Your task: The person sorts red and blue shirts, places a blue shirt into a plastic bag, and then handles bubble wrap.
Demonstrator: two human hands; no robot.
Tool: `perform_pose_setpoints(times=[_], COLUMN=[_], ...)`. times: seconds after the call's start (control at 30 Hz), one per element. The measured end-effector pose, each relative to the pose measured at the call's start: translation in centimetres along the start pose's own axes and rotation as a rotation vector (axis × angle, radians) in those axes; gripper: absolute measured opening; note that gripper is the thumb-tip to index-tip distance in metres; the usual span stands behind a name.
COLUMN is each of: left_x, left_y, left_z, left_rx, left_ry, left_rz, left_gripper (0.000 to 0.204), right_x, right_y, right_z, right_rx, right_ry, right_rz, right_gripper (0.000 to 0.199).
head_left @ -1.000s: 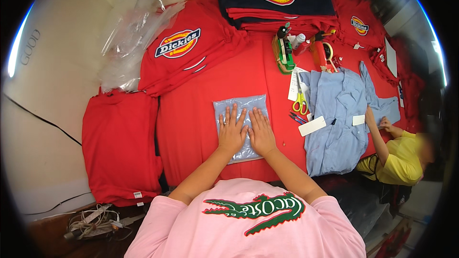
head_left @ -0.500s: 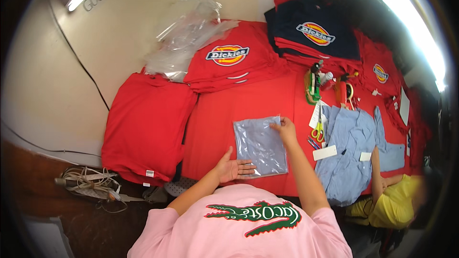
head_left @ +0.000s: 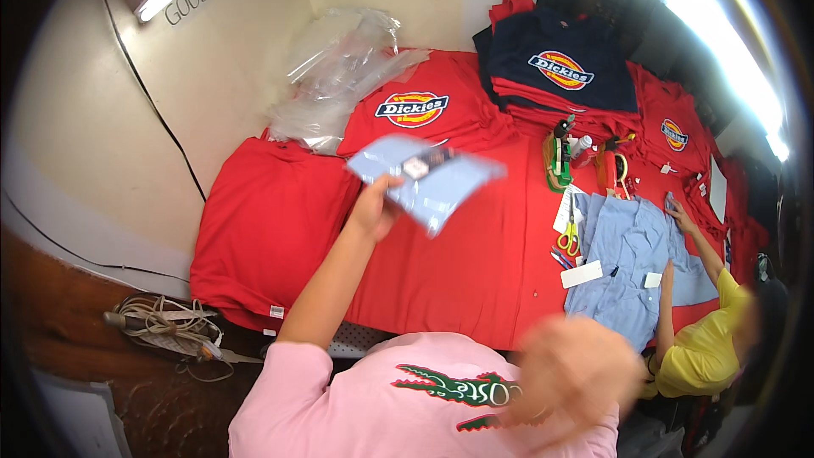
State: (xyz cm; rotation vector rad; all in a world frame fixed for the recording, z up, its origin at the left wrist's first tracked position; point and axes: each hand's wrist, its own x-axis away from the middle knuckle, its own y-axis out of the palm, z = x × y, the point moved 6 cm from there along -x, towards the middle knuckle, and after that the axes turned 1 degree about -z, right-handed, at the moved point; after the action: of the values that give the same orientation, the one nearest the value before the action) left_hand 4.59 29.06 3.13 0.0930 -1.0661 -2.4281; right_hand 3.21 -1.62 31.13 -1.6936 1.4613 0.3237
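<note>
A folded light-blue shirt in a clear plastic bag (head_left: 442, 186) is held up in the air, tilted, above the red-covered table (head_left: 458, 276). My left hand (head_left: 376, 209) grips its near left edge, the arm stretched forward. A dark label with a pale patch shows on the upper face of the packet. My right hand (head_left: 579, 377) is raised close in front of my pink shirt at the lower right. It is smeared by motion, so its fingers cannot be made out.
Red garments (head_left: 263, 229) are piled at left, with clear plastic bags (head_left: 326, 85) behind. Navy and red shirts (head_left: 564, 68) are stacked at back. Yellow-handled scissors (head_left: 569, 239) lie near a loose blue shirt (head_left: 623, 254). A co-worker in yellow (head_left: 699, 356) reaches in at right.
The bagged shirt has left the table and moved up and left in my left hand, another face showing. My right hand has let go and pulled back. The co-worker's arm reaches farther.
</note>
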Motion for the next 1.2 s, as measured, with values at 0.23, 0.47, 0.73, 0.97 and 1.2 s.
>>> perform_pose_setpoints(times=[0.23,0.47,0.73,0.97,1.2], left_x=[-13.7,-17.6,-17.1,-24.7,-30.3], left_y=[-2.4,-12.8,-19.4,-21.0,-23.2], left_z=[0.8,-2.0,13.8,23.8,24.7], left_rx=[-0.230,-0.662,-1.443,-1.471,-1.523], left_ry=[-0.158,-0.043,0.735,1.076,0.616], left_rz=[0.059,0.336,0.701,0.971,0.993], left_gripper=[0.041,0.025,0.022,0.026,0.029], right_x=[-2.5,-1.3,8.0,15.3,15.3], right_y=[-1.1,-1.5,-2.5,-2.6,-3.3], right_z=[-8.6,-5.6,11.0,20.2,25.9], right_rx=[-0.169,0.088,0.085,-0.001,0.042], right_ry=[-0.711,-0.474,0.528,0.972,1.084], right_rz=[0.217,0.399,0.383,0.767,0.749], right_gripper=[0.022,0.017,0.048,0.040,0.033])
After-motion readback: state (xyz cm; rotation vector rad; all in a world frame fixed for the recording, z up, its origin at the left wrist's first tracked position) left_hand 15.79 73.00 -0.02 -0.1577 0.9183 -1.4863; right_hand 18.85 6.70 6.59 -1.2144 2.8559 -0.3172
